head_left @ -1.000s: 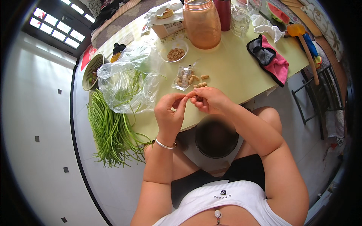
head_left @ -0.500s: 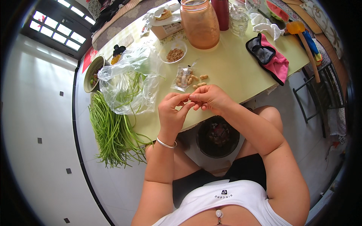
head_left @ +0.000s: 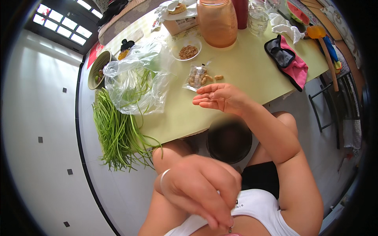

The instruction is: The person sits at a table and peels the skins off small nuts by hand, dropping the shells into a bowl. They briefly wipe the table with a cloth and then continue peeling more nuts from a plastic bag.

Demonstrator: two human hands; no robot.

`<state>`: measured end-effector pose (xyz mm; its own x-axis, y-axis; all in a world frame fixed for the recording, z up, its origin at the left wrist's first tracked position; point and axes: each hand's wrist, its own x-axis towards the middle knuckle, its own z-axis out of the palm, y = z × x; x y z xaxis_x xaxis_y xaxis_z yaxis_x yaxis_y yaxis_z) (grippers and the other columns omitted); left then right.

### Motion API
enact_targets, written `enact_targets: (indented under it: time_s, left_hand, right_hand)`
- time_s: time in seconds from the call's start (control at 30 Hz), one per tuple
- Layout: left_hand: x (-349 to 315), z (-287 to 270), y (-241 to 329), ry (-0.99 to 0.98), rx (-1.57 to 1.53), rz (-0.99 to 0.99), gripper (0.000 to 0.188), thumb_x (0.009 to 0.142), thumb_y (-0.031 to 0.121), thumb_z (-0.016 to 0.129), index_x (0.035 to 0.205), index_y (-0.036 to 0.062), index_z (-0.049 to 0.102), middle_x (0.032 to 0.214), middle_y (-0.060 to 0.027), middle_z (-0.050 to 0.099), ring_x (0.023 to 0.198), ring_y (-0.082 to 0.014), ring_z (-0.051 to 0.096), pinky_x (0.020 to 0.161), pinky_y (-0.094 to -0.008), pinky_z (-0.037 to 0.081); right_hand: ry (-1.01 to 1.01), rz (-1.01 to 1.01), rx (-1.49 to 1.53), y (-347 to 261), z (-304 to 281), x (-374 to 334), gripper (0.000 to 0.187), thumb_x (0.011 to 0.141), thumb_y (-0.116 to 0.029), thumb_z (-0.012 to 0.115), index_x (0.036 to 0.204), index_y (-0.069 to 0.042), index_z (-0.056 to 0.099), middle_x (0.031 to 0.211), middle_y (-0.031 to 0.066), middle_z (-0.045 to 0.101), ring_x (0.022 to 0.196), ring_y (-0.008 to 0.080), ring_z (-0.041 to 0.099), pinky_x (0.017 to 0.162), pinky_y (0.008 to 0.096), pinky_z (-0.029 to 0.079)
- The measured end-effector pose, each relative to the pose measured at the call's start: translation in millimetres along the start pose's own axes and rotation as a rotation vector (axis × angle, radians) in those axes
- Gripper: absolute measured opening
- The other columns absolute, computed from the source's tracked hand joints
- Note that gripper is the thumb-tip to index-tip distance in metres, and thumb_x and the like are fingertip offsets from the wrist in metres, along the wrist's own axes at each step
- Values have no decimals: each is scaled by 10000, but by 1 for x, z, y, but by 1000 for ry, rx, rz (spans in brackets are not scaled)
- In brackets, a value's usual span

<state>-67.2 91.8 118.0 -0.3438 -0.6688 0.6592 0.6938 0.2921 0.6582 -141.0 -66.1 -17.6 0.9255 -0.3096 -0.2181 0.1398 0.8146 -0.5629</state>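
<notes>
My left hand (head_left: 202, 187), with a silver bangle at the wrist, is raised close in front of my chest and slightly blurred. Its fingertips are pinched together; whatever they hold is hidden. Over the table's front edge, my right hand (head_left: 225, 98) is turned partly palm up with fingers stretched out. A small dark speck shows near its fingers, too small to name. Just beyond it lie loose unshelled peanuts (head_left: 219, 77) and a clear packet (head_left: 196, 76) of peanuts. A white bowl (head_left: 200, 46) of brown crumbly pieces stands farther back.
Green stalks (head_left: 114, 129) hang over the table's left edge beside a clear plastic bag (head_left: 153, 100) and a basket (head_left: 94, 74). A large jar (head_left: 216, 27) stands at the back, a pink-and-black cloth item (head_left: 289, 65) at right. Between my knees is a dark bucket (head_left: 229, 139).
My left hand has left the right hand and moved down the picture toward me, fingers pinched. My right hand has opened out, fingers extended, staying over the table edge. The view has shifted slightly.
</notes>
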Motion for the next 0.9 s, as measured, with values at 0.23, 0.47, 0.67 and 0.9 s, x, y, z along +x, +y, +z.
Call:
enact_targets:
  time_s: [0.23,0.47,0.67,0.9]
  left_hand:
    - [-1,8,-20,-49,-215,130,95,827,33,699,849,-60,699,808,-137,653,675,-242,595,579,-347,461]
    - [-17,-65,-13,800,1497,-238,249,728,-65,711,966,6,717,876,-65,646,786,-144,585,695,-258,470]
    - [-30,-100,-31,812,1212,-376,247,734,-57,731,974,2,721,850,-50,636,751,-122,615,683,-239,490]
    - [-32,-110,-31,810,1084,-396,215,728,-44,744,937,-3,715,799,-47,634,709,-123,612,639,-232,491]
  right_hand:
    - [19,0,-110,-8,0,-8,291,942,-31,511,1197,111,519,1070,226,641,998,258,668,833,288,579]
    - [10,20,-177,-20,3,-15,243,943,-144,586,1092,48,589,925,154,684,829,215,702,698,264,589]
    - [60,-43,-307,-21,-1,-14,214,928,-254,631,912,-41,623,817,90,684,622,106,620,497,186,441]
    - [92,-68,-433,-25,10,-17,271,922,-315,638,818,-66,626,697,53,663,513,62,544,432,176,356]
